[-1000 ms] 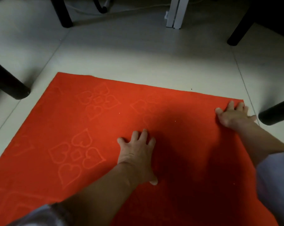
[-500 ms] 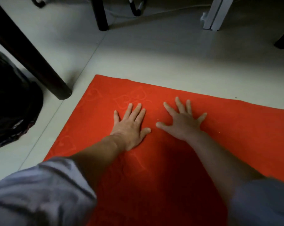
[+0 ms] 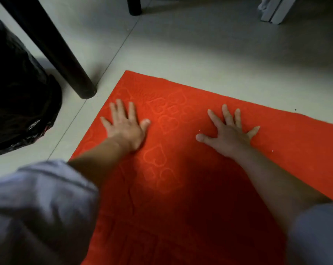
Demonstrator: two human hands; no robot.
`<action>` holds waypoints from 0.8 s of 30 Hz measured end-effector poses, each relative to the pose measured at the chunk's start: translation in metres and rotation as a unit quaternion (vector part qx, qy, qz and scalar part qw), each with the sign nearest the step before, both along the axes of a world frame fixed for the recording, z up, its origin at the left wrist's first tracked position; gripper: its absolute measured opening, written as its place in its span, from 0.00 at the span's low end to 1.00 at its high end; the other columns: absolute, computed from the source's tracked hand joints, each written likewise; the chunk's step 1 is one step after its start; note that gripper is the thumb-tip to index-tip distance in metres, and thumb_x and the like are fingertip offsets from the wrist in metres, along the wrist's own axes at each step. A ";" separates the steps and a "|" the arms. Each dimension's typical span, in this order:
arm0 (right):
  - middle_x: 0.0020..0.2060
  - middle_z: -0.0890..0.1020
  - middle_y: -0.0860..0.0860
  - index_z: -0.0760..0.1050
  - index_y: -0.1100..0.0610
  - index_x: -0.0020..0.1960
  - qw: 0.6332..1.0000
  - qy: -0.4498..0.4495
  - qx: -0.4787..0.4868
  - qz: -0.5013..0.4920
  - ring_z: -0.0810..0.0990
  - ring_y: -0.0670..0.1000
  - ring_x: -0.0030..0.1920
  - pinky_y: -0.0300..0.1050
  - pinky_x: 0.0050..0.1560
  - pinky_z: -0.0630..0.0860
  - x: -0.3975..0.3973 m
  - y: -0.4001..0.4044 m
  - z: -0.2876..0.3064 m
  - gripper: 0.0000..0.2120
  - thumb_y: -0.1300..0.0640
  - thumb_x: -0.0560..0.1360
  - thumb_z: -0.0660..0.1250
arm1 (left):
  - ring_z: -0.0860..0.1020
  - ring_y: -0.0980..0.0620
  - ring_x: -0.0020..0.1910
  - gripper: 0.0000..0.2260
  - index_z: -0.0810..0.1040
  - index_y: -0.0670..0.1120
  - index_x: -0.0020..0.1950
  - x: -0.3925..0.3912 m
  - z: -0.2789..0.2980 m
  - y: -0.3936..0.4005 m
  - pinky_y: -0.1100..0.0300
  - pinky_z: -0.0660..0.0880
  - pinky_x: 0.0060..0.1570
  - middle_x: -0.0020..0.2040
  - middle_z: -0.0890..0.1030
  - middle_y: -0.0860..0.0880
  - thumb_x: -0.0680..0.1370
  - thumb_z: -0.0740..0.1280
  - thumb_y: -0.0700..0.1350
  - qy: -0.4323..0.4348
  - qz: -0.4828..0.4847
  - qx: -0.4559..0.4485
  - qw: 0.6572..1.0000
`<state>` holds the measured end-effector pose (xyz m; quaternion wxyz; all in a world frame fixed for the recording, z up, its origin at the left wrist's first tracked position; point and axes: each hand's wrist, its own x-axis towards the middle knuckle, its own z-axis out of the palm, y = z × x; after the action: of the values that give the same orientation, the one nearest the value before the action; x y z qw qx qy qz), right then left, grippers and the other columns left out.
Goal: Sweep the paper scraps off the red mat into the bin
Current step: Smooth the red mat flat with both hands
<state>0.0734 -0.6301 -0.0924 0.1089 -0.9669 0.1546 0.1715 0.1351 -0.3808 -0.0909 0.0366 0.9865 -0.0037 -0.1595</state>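
A red mat point(image 3: 181, 188) with embossed heart patterns lies on the pale tiled floor. My left hand point(image 3: 124, 127) lies flat on it near its far left corner, fingers straight. My right hand point(image 3: 227, 133) lies flat on the mat further right, fingers spread wide. Tiny white specks of paper point(image 3: 200, 130) lie by my right thumb, and one more speck point(image 3: 272, 150) sits to the right of that hand. A bin lined with a black plastic bag point(image 3: 18, 96) stands on the floor left of the mat.
A thick black furniture leg point(image 3: 66, 60) stands slanted between the bin and the mat's far corner. Another dark leg point(image 3: 134, 5) and a white post point(image 3: 272, 10) stand at the back. Grey sleeves cover both my upper arms.
Both hands have slid apart on the mat: the left one toward the mat's far left corner, the right one to the right. The view has moved closer to the mat and bin.
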 end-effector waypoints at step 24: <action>0.76 0.56 0.53 0.59 0.54 0.74 0.985 -0.152 0.082 0.026 0.52 0.56 0.76 0.66 0.70 0.53 -0.213 0.213 0.003 0.30 0.51 0.73 0.59 | 0.30 0.44 0.74 0.54 0.32 0.59 0.75 -0.196 0.010 0.081 0.20 0.46 0.59 0.75 0.29 0.53 0.57 0.48 0.82 0.122 0.074 0.009 0.990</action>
<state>-0.1399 -0.4169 -0.0897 0.2053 -0.9732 0.0962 0.0379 -0.0607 -0.3000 -0.0806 0.0396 0.9575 0.0754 -0.2755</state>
